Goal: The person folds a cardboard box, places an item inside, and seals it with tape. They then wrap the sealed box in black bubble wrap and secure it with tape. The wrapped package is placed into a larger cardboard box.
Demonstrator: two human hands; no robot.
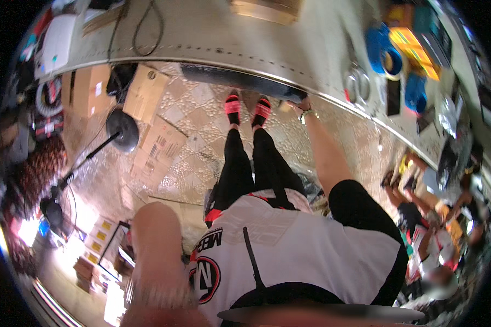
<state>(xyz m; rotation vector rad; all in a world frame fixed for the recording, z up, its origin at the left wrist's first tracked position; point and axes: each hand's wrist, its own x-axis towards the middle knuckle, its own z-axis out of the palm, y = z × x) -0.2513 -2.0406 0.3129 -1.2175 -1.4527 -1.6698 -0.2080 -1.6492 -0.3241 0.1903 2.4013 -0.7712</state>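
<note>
**Right hand at the bench edge, left arm hanging blurred**

The view is turned straight down over the person's own body: a white shirt (289,245) with black sleeves, black trousers (256,163) and pink-strapped sandals (247,109) are seen on a patterned floor (196,125). The right hand (303,105), with a watch (306,114) at the wrist, is placed against the edge of the grey bench (245,38); whether its fingers are spread or pressed together cannot be told, as they are hidden at the rim. The left hand is lost in blur near the lower edge, and only the left forearm (155,245) is made out, so the state of its fingers cannot be told.

On the bench, well to the right of the right hand, scissors (357,84) and blue tape rolls (384,52) are seen. Cardboard boxes (147,92) and a black fan stand (123,131) are spread over the floor to the left. Another seated person (431,240) is seen at the right
</note>
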